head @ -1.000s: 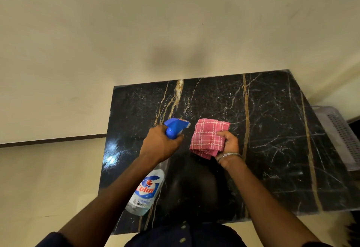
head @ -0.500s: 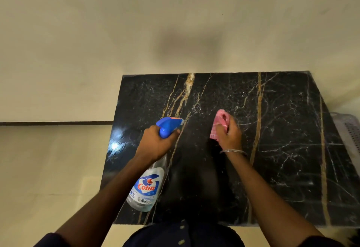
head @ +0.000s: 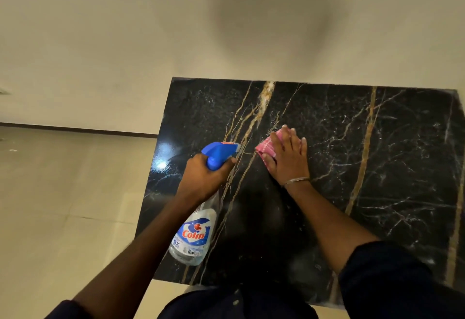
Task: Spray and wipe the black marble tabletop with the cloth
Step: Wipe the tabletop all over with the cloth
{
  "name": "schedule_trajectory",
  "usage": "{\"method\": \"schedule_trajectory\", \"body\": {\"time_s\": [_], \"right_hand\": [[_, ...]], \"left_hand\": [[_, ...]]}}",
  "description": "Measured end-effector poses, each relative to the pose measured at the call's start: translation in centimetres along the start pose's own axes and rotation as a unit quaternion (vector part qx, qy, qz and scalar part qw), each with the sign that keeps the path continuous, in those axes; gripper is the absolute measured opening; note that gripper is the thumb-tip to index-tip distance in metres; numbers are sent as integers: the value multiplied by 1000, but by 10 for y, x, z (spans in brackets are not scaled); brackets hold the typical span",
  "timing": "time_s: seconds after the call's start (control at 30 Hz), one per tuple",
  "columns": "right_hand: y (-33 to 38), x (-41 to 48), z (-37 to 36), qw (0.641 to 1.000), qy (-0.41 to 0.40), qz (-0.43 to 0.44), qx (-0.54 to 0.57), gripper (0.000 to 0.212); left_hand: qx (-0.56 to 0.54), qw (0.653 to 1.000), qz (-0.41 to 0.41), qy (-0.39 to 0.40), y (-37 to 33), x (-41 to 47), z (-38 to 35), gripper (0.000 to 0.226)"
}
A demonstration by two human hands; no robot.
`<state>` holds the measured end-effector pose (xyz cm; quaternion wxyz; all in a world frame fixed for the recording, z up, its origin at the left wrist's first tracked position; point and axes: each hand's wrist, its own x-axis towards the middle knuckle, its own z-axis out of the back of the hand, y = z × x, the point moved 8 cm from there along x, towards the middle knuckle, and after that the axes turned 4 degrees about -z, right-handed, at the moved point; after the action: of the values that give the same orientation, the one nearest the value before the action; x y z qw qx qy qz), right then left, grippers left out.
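Note:
The black marble tabletop [head: 377, 167] with gold and white veins fills the lower right of the view. My left hand [head: 203, 180] grips the neck of a clear spray bottle [head: 193, 235] with a blue trigger head [head: 219, 152], held over the tabletop's left part, nozzle pointing right. My right hand [head: 289, 157] lies flat on a folded pink checked cloth [head: 264, 147], pressing it onto the marble near the middle. Most of the cloth is hidden under the palm.
A cream wall [head: 176, 29] rises behind the table. Beige floor tiles [head: 63, 205] lie to the left, beyond the tabletop's left edge. A light reflection [head: 162, 165] glints on the marble's left side.
My right hand went from holding the cloth up to pressing it flat on the marble, sliding slightly left. The bottle stays in my left hand. The view shifted left.

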<state>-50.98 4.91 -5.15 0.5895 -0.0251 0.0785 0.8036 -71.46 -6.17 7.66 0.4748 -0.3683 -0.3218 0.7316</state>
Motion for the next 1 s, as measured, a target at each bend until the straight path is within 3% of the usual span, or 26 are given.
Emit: {"method": "schedule_trajectory", "body": {"time_s": [0.13, 0.23, 0.43, 0.5, 0.57, 0.67, 0.8, 0.93, 1.0], "right_hand": [[6, 40, 2, 997, 4, -71, 19, 66], [36, 53, 3, 996, 8, -78, 31, 66], [169, 3, 6, 983, 15, 161, 89, 58], [162, -9, 2, 977, 6, 194, 85, 50], [130, -9, -5, 979, 5, 194, 55, 55], [55, 2, -10, 994, -6, 112, 13, 55], [-26, 4, -2, 997, -32, -66, 13, 57], [-16, 1, -4, 978, -32, -200, 47, 62], [13, -1, -9, 983, -14, -174, 59, 66]], "left_hand": [[-1, 1000, 12, -17, 2, 5, 10, 21], [-8, 999, 12, -36, 7, 7, 21, 14], [13, 998, 9, -59, 11, 7, 34, 19], [9, 998, 0, -56, 11, 8, 36, 16], [3, 999, -2, -43, 12, 10, 35, 16], [-5, 999, 7, -34, 15, 12, 31, 20], [-13, 1000, -6, -23, 8, 14, 24, 13], [-24, 1000, -2, -20, 8, 12, 21, 17], [-15, 1000, 0, -23, 8, 11, 21, 18]]}}
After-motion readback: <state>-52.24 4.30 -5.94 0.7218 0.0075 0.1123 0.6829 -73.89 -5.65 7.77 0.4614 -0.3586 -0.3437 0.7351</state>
